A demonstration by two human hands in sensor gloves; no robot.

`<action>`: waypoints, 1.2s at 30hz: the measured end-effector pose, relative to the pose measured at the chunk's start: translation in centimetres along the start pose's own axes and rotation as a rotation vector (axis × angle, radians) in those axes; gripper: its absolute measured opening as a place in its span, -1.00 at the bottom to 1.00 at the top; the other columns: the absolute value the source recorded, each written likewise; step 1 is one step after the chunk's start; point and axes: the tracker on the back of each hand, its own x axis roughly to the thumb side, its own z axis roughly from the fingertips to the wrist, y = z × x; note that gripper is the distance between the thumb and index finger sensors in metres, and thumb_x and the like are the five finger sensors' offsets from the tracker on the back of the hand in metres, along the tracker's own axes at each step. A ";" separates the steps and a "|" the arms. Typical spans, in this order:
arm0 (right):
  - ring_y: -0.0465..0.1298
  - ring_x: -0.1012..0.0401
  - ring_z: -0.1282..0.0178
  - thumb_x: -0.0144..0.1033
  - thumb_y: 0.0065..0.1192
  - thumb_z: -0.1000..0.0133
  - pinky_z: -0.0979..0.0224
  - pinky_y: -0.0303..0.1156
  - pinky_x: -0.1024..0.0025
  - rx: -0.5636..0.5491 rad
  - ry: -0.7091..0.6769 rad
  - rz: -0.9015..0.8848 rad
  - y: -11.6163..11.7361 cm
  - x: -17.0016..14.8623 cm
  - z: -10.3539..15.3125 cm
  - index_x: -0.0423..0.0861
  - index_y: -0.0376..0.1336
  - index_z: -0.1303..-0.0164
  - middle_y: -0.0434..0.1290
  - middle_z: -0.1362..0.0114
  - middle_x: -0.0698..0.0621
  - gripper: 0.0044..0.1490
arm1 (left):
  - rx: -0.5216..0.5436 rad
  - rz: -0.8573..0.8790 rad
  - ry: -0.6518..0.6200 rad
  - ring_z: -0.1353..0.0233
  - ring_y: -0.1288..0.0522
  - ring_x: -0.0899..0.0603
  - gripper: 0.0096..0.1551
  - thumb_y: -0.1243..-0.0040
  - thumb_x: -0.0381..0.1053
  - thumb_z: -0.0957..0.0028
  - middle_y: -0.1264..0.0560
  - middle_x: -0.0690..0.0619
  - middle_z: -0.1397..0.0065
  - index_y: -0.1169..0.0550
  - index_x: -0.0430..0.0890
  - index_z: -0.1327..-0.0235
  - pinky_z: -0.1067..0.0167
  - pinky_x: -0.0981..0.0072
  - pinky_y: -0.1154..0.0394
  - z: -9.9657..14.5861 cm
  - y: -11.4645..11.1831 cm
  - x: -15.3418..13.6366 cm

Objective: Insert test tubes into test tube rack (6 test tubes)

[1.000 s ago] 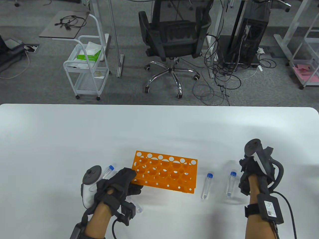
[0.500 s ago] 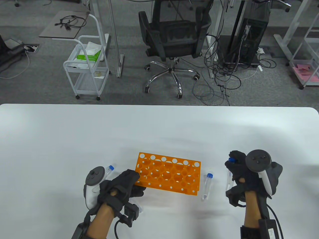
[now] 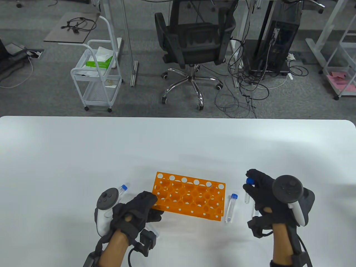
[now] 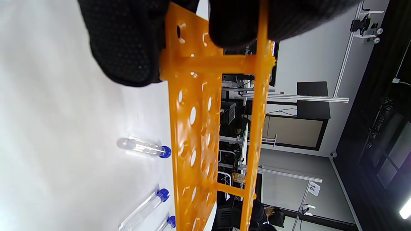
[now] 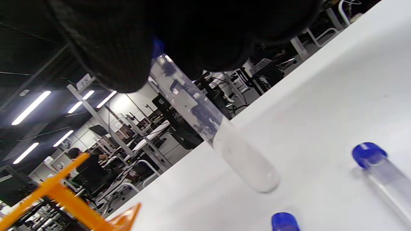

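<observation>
Rack: orange plastic test tube rack stands on the white bench, long axis running left to right and skewed a little, its right end nearer the person. Flat top plate pierced with round holes in rows; thin posts join it to a lower plate in the left wrist view. No tube stands in it.
Left hand: left hand grips the rack's left end, black gloved fingers wrapped over the end plate.
Right hand: right hand is closed on a test tube near its blue cap, lifted off the bench right of the rack. The tube hangs close to upright, cap up, rounded bottom down; the right wrist view shows its clear, smooth wall tilted across the frame.
Lying tube, right: a clear tube with blue screw cap lies on the bench just beside the rack's right end, cap pointing away from the person, long axis near to far.
Lying tube, left: another blue-capped tube lies behind the left hand, cap away and slanted right.
Near left wrist: part of a clear tube shows beside the wrist, mostly hidden.
</observation>
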 end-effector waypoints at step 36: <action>0.56 0.09 -0.34 -0.12 0.44 -0.02 -0.30 0.50 0.07 0.061 -0.258 -0.136 0.9 5.7 3.2 0.20 0.26 -0.40 0.47 -0.47 0.10 -0.30 | -0.004 -0.030 0.051 -0.30 -0.53 -0.33 -0.55 -0.04 0.17 -0.03 -0.16 -0.33 -0.50 -0.49 -0.11 0.01 -0.04 0.14 -0.67 -0.6 -0.2 -0.5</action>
